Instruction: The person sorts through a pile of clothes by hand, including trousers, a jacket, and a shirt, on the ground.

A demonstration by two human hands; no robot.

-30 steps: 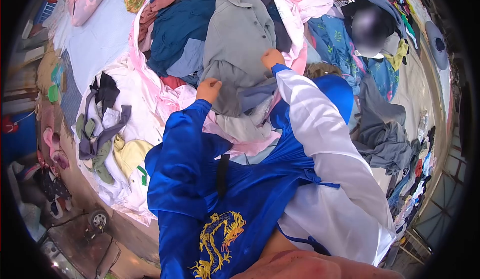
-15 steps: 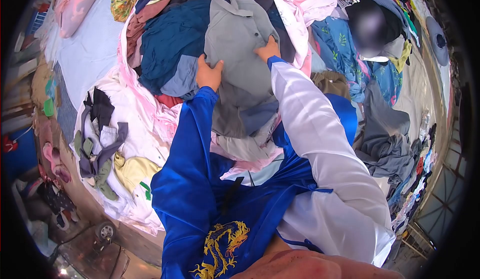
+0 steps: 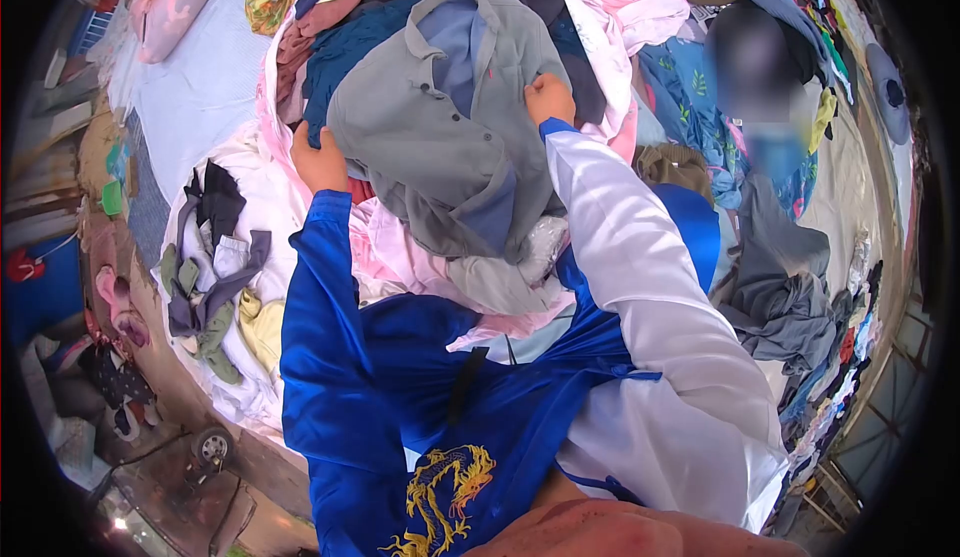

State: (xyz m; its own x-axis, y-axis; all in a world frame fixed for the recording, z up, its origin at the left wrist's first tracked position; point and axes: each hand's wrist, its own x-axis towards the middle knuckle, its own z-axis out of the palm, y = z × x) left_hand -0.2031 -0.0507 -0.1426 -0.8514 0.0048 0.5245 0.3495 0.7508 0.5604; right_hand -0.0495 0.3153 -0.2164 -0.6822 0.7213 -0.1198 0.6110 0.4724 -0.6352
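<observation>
A grey buttoned jacket (image 3: 410, 127) with a collar and a bluish lining is spread over a heap of clothes in front of me. My left hand (image 3: 322, 164) is closed at its left edge, with the thumb raised beside the cloth. On the opposite side, the fingers of my right hand (image 3: 549, 102) are curled into a fist around the jacket's front. The collar points away from me and the front hangs partly open. Beneath it, dark teal cloth (image 3: 335, 62) shows at the upper left.
A pink sheet (image 3: 615, 67) rings the heap. To the left, dark and olive garments (image 3: 212, 267) lie on white cloth near a yellow piece (image 3: 262, 327). Dark grey clothing (image 3: 785, 277) lies right. Another person in a dark cap (image 3: 800, 57) is at the upper right.
My hands have moved apart, the left one outward to the left. The grey jacket has gone from folded narrow to spread wide, now showing its bluish lining.
</observation>
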